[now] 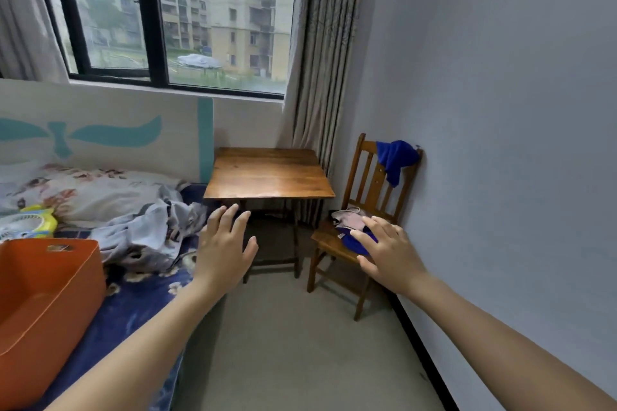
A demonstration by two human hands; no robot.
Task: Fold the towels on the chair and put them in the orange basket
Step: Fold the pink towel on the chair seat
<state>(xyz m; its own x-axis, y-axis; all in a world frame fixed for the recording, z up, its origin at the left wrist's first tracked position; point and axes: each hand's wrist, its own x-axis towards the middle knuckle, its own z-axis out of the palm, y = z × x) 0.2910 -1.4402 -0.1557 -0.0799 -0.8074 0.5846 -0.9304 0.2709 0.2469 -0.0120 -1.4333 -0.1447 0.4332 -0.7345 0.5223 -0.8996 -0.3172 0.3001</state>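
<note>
Both the left hand (224, 245) and right hand (389, 252) reach with fingers spread, empty, toward the towels (350, 225) on the chair (362, 177).

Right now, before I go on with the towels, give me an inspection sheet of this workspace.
Surface: wooden chair against the wall; its seat holds the towels.
Job's things: blue towel hung over the chair back; pinkish towel and another blue towel bunched on the seat, unfolded; orange basket on the bed, nothing seen in the part in view.
Clutter: rumpled blanket, small fan on the bed; wooden table.
Grippers: left hand open in mid-air; right hand open, fingers spread in front of the seat towels.
Cables: nothing seen.
Surroundings: window, curtains, grey floor.
</note>
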